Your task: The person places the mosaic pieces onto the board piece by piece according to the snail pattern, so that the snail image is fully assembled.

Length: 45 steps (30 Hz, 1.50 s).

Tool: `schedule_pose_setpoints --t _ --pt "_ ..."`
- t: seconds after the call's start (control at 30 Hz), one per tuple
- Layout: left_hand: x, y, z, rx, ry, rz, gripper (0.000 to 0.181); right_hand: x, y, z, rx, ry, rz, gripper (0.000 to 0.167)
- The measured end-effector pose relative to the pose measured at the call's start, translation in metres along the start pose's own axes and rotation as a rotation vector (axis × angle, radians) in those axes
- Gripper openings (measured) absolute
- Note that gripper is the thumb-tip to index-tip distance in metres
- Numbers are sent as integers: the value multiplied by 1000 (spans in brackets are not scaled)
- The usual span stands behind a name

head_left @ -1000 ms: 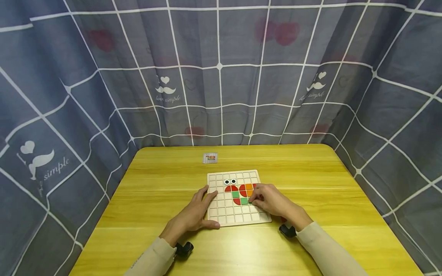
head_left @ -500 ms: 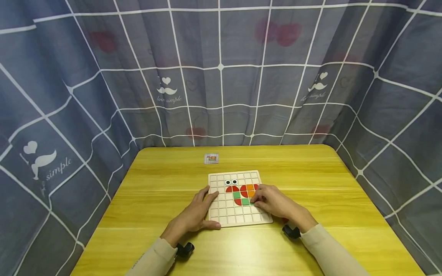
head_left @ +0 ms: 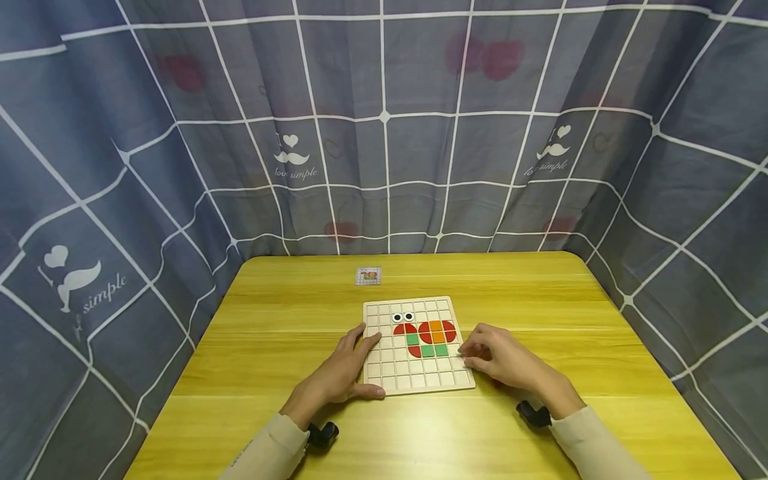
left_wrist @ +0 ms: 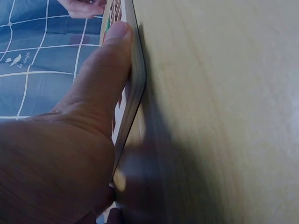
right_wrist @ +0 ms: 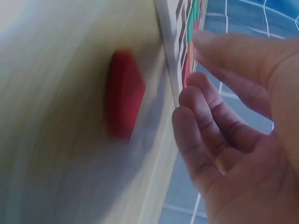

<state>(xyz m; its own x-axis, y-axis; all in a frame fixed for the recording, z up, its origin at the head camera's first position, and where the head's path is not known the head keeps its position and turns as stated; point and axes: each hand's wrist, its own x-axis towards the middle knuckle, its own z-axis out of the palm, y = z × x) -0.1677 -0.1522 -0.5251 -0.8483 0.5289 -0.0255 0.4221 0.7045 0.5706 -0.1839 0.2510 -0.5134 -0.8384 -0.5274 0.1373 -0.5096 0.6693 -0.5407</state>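
Note:
A wooden grid board (head_left: 390,369) lies on the table with coloured tiles set in its cells. Two eye tiles (head_left: 403,317) sit above a red half circle (head_left: 405,329). Below are green square tiles (head_left: 441,350) and a red quarter-circle tile (head_left: 414,351). To their upper right is a red disc with orange squares (head_left: 437,331) in its middle. My left hand (head_left: 333,373) rests along the board's left side, thumb on the front corner. My right hand (head_left: 501,357) hovers at the right edge, fingers loosely bent, with nothing visible between them.
A red piece (right_wrist: 124,95) lies on the table under my right hand, blurred in the right wrist view. A small picture card (head_left: 368,276) lies behind the board. A gridded curtain (head_left: 360,153) surrounds the table.
My right hand has let go of the green square tile on the board and moved right, baring that tile and the disc's right side. My left hand has stayed put.

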Motion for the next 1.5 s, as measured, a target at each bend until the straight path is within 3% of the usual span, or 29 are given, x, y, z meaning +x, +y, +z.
schedule_pose_setpoints --t 0.33,0.5,0.73,1.2,1.3,1.5 --pt "0 0 0 1 0 -4 116 -41 20 -18 60 -59 69 35" --pt "0 0 -1 -6 -3 -8 116 -51 26 -21 76 -80 74 36" --pt "0 1 -1 -2 -5 -9 115 -50 29 -18 109 -60 10 22" --pt "0 1 0 -1 -5 -6 116 -48 28 -16 93 -66 12 12" --pt "0 1 0 -6 -6 -11 117 -47 26 -15 66 -48 17 5" --pt "0 0 0 4 -4 -3 117 -40 22 -14 -17 -19 6 12"
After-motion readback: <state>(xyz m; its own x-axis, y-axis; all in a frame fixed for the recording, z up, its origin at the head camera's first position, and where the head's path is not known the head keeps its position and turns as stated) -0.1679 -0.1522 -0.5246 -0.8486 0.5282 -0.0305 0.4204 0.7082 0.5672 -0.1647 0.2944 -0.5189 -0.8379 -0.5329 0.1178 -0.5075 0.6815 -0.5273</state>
